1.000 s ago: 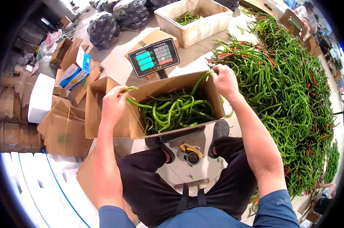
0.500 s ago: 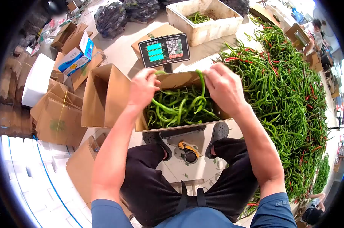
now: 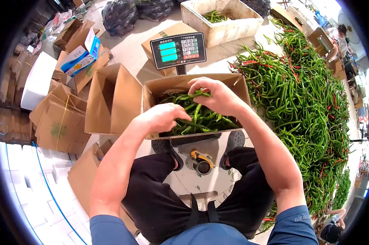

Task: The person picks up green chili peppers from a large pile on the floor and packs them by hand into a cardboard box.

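A cardboard box (image 3: 196, 136) of long green chili peppers (image 3: 209, 122) stands between my feet, on the platform of a scale. Over its far half, my right hand (image 3: 213, 96) is closed around a green chili pepper (image 3: 201, 93), its fingers curled inward. My left hand (image 3: 164, 117) reaches over the box's left side, low against the peppers. Its index finger is stretched out and the thumb is apart, with nothing visible between them. Behind the box rises the scale's display (image 3: 178, 50), with lit panels and a keypad.
A large heap of green and some red chilies (image 3: 303, 106) spreads on the right. Left of the box stands another open carton (image 3: 111, 100), near flattened cardboard (image 3: 60, 122). Further back are a white foam box (image 3: 221, 26) and black bags (image 3: 119, 18). A tape dispenser (image 3: 202, 163) lies between my feet.
My right hand has moved left and inward over the box with a pepper. My left hand has come down from the far rim to the peppers, its fingers spreading.
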Tool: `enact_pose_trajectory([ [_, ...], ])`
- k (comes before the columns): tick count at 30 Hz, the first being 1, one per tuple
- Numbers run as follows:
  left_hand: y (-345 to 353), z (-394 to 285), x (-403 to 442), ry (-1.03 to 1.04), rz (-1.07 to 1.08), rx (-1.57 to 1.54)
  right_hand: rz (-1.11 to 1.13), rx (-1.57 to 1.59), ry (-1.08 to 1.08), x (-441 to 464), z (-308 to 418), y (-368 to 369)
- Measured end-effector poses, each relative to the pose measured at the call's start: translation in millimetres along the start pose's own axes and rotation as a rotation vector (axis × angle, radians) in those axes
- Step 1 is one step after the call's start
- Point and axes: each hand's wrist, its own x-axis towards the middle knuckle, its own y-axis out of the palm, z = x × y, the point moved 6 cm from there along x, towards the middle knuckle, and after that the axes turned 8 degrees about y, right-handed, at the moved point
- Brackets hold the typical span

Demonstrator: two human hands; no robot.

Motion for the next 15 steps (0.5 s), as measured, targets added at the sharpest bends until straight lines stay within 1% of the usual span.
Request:
enact_pose_trajectory([
  [1,7.4,-3.3,2.1,0.003,0.038,0.014,0.081,0.106,0.110,6.0,-14.4,7.5],
  [3,18.4,-6.3,7.4,0.021,0.112,0.026,0.103,0.000,0.183,7.1,-13.2,17.4],
  [4,21.2,-4.9,9.6,0.050,0.089,0.027,0.112,-0.053,0.219,8.4,-12.8,22.9],
  [5,22.5,-6.7,11.6,0.080,0.068,0.029,0.085,-0.079,0.156,10.4,-10.2,29.5],
  [6,24.5,-8.8,13.1,0.110,0.051,0.029,0.108,-0.116,0.137,12.8,-11.6,34.7],
  [7,25.9,-10.6,13.2,0.128,0.013,0.000,0.100,-0.240,0.068,15.6,-10.7,36.9],
  [8,25.7,-11.9,15.1,0.085,0.039,-0.055,0.091,-0.364,-0.002,17.9,-8.7,37.3],
  [10,26.2,-13.5,17.5,-0.006,0.088,-0.164,-0.126,-0.655,-0.319,15.0,5.1,29.5],
  [11,22.8,-13.4,16.4,-0.080,0.024,-0.219,-0.116,-0.679,-0.343,13.9,14.8,24.4],
  [14,26.7,6.9,13.7,-0.297,0.192,-0.011,-0.182,-0.824,-0.398,10.1,40.0,11.7],
  [15,22.1,9.6,14.7,-0.282,0.206,0.163,-0.175,-0.857,-0.371,10.0,40.3,10.0],
])
